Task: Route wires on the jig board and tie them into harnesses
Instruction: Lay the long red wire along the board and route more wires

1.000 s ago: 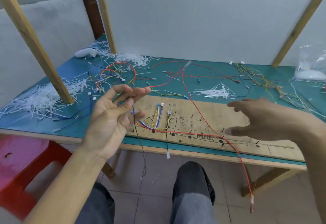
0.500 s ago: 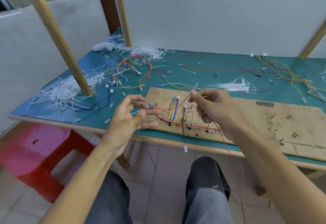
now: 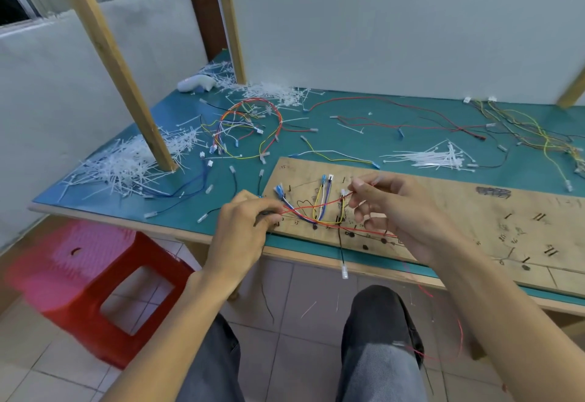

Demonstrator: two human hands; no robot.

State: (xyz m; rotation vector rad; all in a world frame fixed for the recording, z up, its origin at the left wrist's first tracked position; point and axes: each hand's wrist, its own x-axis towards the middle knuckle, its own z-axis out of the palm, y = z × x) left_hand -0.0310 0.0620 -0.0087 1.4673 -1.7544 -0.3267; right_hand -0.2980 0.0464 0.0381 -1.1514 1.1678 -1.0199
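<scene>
Spanning the left end of the board point(image 3: 459, 208), the wire point(image 3: 304, 208) was pinched by the left hand point(image 3: 240, 234) and right hand point(image 3: 402, 215), fingers curled. Judged light, limp, liable to tangle; best gripped close to its terminal

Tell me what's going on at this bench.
A seated person is laying a red wire across the wooden board on the green table. The left hand pinches the wire at the board's left end. The right hand pinches it further along, above a few coloured wires that lie on the board. Piles of white cable ties lie on the table.
</scene>
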